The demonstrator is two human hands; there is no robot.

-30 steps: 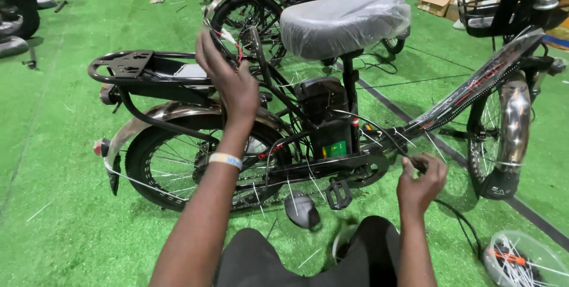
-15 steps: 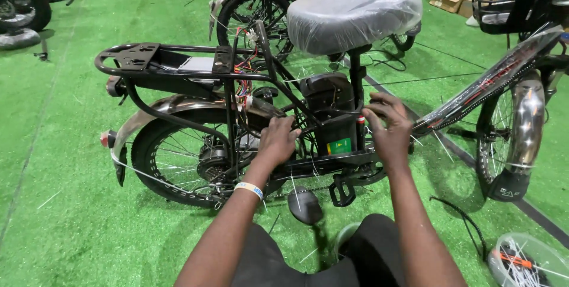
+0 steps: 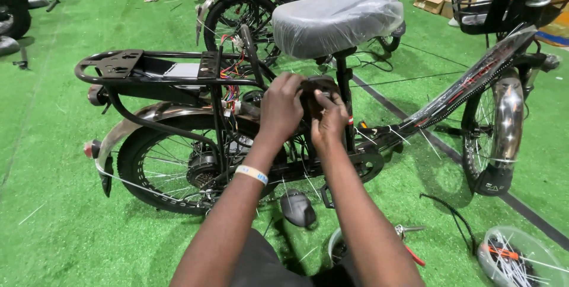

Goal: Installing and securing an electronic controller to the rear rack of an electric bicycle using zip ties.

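A black electric bicycle stands side-on on green turf, its seat [image 3: 338,17] wrapped in clear plastic. Just under the seat, behind the seat post, sits a black battery box [image 3: 315,84]. My left hand [image 3: 283,108], with a white wristband, curls over the box's top from the left. My right hand [image 3: 329,120] grips the same top from the right, fingers touching the left hand. Loose coloured wires [image 3: 228,94] hang beside the rear rack [image 3: 148,68], left of my hands. The hands hide most of the box.
The rear wheel [image 3: 172,168] is at lower left, the front wheel [image 3: 495,139] and a black basket [image 3: 492,2] at right. Another bicycle [image 3: 249,2] stands behind. Red-handled pliers [image 3: 410,245], a black cable [image 3: 453,219] and a clear tub of ties [image 3: 521,257] lie by my knees.
My left hand dropped from the rack wires to the frame. The right hand rose from the floor side. Both then moved up onto the top of the black box.
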